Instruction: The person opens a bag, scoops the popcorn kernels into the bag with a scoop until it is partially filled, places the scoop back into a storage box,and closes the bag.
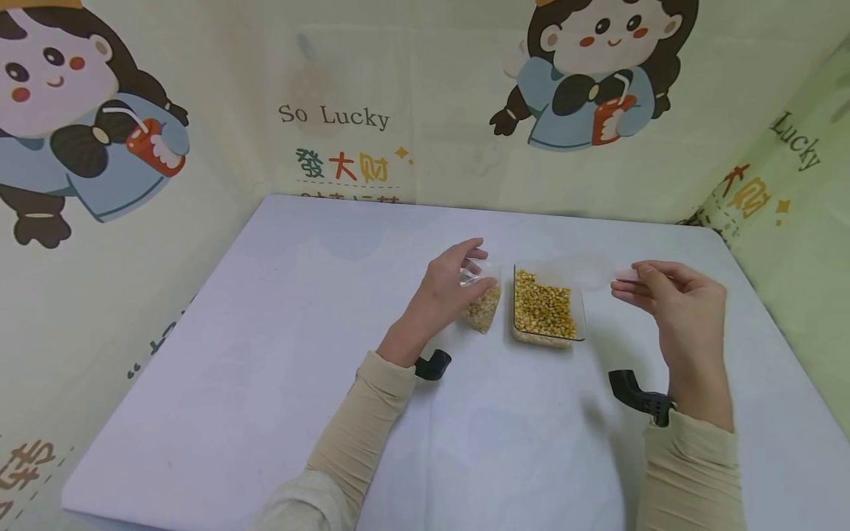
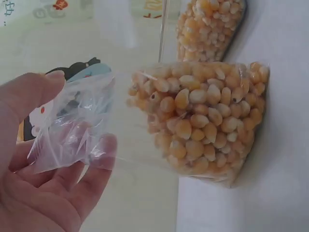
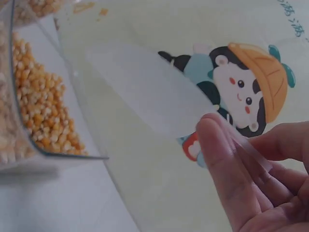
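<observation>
My left hand (image 1: pixel 441 284) is at the top of a clear plastic bag (image 2: pixel 207 121) of corn kernels standing on the table. In the left wrist view, the bag's loose top lies between the thumb and the spread fingers, which touch it from behind; thumb and fingers stay apart. My right hand (image 3: pixel 256 179) pinches the end of a translucent white scoop (image 3: pixel 145 92), raised to the right of a clear rectangular box (image 1: pixel 578 313). Yellow corn kernels (image 1: pixel 544 306) lie in the box, with a paler layer at its bottom.
The white table (image 1: pixel 299 332) reaches to patterned cloth walls (image 1: pixel 451 96) at the back and sides. The box stands just right of the bag. Black wrist mounts (image 1: pixel 640 398) stick out from both wrists.
</observation>
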`<state>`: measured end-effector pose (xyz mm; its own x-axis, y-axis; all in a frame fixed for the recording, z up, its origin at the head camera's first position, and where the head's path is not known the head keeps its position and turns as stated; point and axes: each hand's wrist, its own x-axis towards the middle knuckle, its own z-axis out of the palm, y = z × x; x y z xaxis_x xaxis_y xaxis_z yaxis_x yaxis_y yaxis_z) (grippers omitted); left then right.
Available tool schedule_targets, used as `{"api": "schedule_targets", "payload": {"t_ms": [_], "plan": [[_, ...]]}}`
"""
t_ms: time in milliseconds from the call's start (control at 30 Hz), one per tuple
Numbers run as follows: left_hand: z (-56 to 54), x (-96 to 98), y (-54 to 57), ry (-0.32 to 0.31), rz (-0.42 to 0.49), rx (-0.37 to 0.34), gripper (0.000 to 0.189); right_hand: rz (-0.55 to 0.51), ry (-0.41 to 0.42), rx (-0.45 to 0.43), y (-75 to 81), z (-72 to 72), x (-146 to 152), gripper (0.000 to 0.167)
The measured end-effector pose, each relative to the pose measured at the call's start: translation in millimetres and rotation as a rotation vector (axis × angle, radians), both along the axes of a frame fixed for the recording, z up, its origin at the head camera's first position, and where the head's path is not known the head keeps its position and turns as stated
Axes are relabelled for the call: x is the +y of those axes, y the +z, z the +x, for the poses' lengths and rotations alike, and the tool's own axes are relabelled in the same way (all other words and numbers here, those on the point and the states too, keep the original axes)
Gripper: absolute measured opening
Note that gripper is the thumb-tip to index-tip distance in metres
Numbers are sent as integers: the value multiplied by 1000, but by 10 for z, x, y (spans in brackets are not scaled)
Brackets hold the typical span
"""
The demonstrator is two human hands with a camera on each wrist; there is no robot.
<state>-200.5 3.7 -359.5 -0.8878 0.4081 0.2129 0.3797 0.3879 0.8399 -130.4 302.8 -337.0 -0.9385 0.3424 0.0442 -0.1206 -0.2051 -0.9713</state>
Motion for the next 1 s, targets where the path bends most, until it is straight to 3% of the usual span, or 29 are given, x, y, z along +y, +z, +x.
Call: {"api": "schedule_targets", "payload": {"t_ms": [167,300,433,567,700,800,1000], "plan": [[-18,-26,1,-28,-22,-52,68,155,-5,-110,-59,-41,4,21],[-36,-41,-1,-73,-41,-92,73,220,-23,-167,-80,-48,10,25],[-55,-91,1,-98,-45,-113,67,314,38,-224,-104,-45,29,29],[-78,-149,-4,-101,-42,-71,45,490,159,-250,-125,-46,48,35],[-108,-160,-42,-91,-39,5,36,755,218,-287,-113,-32,41,44],[-118,-150,-73,-60,-24,35,31,912,176,-301,-79,-19,-5,47],[-135,-144,-132,1,10,73,21,1082,-52,-197,-8,0,-207,36]]}}
